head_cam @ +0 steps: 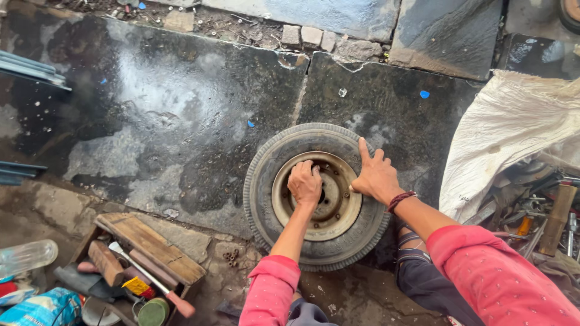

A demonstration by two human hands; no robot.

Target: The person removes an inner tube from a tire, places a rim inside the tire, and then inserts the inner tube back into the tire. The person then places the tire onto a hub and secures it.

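Now the wheel (pixel 315 196) lies flat on the wet floor (pixel 151 121), lower centre of the frame. Left hand (pixel 305 183) is curled shut at the rim's (pixel 296 205) hub; right hand (pixel 376 175) presses open on the tyre. Working the hub seems in hand; steady bracing matters next.

Wet stone floor (pixel 151 108) w/ tyre (pixel 266 199), toolbox (pixel 151 247), sack (pixel 513 133)
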